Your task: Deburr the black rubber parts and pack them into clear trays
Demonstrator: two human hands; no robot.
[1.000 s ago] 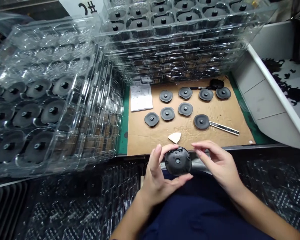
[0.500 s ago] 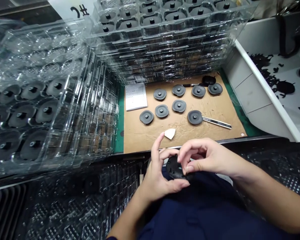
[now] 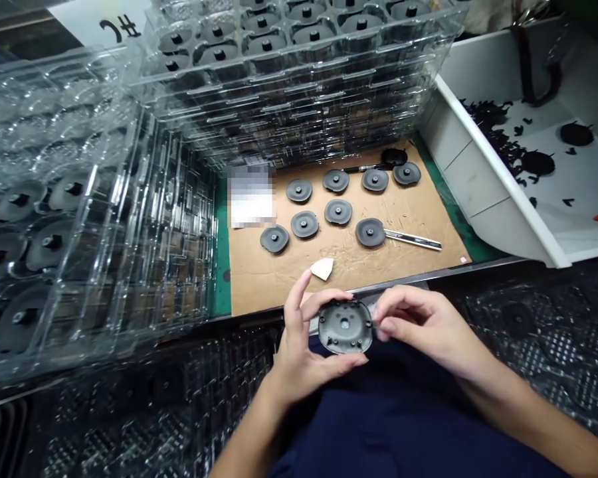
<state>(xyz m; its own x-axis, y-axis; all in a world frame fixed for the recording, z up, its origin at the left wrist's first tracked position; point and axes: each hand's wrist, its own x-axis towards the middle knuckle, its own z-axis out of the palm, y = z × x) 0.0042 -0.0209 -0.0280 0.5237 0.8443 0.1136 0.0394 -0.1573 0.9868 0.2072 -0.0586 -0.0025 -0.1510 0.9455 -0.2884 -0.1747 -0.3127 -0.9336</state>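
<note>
Now your left grip [image 3: 306, 352] cradles a dark moulded disc [image 3: 345, 326], underside up, as your right grip [image 3: 421, 325] pinches its rim, just off the front edge of the bench [image 3: 249, 285]; you're inspecting it, so the next move calls for a steady hold.

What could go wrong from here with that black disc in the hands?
The black plastic disc is held only at its edges by the left hand and right hand, so it might slip onto the lap. The utility knife on the cardboard could nick a hand reaching across.
</note>
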